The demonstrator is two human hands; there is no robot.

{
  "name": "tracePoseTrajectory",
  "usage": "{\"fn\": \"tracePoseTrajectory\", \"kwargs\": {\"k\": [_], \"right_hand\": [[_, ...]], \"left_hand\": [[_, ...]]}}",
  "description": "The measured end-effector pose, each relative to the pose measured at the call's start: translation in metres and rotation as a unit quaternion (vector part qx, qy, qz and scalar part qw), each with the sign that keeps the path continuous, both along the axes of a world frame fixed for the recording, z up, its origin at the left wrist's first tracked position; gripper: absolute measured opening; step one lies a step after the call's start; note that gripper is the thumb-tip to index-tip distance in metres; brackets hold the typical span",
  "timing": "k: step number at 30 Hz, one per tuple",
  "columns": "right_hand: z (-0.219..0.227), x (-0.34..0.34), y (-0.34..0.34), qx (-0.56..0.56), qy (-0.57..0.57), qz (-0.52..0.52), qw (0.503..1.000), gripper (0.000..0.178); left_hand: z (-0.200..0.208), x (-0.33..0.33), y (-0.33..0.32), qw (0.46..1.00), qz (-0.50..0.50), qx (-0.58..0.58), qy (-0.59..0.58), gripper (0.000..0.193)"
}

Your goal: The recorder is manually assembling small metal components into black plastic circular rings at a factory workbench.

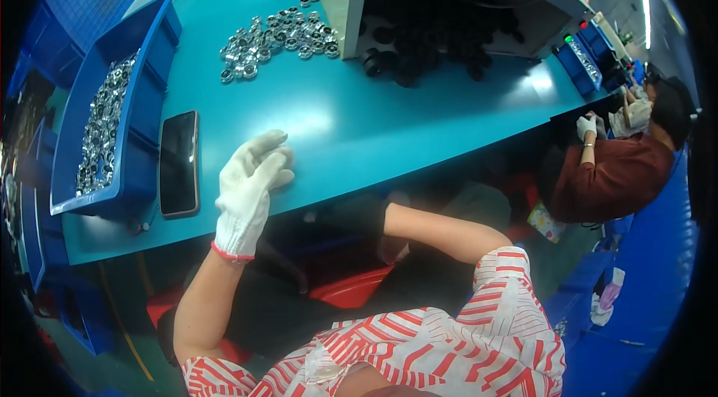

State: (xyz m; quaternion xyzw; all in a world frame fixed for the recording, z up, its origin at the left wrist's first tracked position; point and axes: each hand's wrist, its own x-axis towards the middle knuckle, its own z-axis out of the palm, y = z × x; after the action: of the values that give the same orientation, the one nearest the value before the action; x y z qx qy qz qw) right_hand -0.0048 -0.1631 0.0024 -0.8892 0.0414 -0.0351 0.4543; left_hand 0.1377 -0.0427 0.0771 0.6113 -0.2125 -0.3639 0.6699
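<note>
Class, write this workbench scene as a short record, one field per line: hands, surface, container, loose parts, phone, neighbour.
Left hand: white glove, fingers bent, nothing visible held
Right hand: cannot be made out below the table edge
Surface: turquoise table
Container: blue bin holding small silver pieces
Loose parts: silver rings piled on the table; black pieces at the opening of a pale box
Phone: dark screen, between bin and left hand
Neighbour: co-worker at right, dark red top

Factory wkshop, teal bench (336,131), blue bin (142,131) w/ metal pts (108,124), gloved co-worker (617,176) nearby, o/head strip light (645,1)
</note>
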Motion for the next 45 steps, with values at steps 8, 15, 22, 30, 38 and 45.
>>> {"fn": "tracePoseTrajectory", "kwargs": {"k": [8,15,22,30,38,45], "right_hand": [[0.090,0.006,-0.083,-0.225,-0.143,-0.169,0.949,0.024],[0.053,0.035,-0.147,-0.421,-0.231,-0.263,0.837,0.025],[0.033,0.033,-0.135,-0.264,-0.221,-0.268,0.900,0.018],[0.071,0.012,-0.043,-0.112,-0.347,-0.080,0.928,0.023],[0.065,0.016,-0.035,-0.089,-0.337,-0.013,0.937,0.026],[0.066,0.020,-0.034,-0.042,-0.341,0.022,0.939,0.025]], "left_hand": [[-0.001,-0.001,0.002,1.000,-0.012,0.004,0.007,0.038],[0.002,-0.003,0.001,0.999,-0.020,-0.011,-0.025,0.043],[0.002,-0.008,0.000,0.999,0.009,0.032,-0.017,0.033],[0.001,-0.013,-0.004,0.991,-0.074,-0.069,0.087,0.051],[0.002,-0.017,-0.002,0.993,-0.092,-0.061,0.051,0.059],[-0.002,-0.011,-0.001,0.991,-0.108,-0.060,0.049,0.066]]}}
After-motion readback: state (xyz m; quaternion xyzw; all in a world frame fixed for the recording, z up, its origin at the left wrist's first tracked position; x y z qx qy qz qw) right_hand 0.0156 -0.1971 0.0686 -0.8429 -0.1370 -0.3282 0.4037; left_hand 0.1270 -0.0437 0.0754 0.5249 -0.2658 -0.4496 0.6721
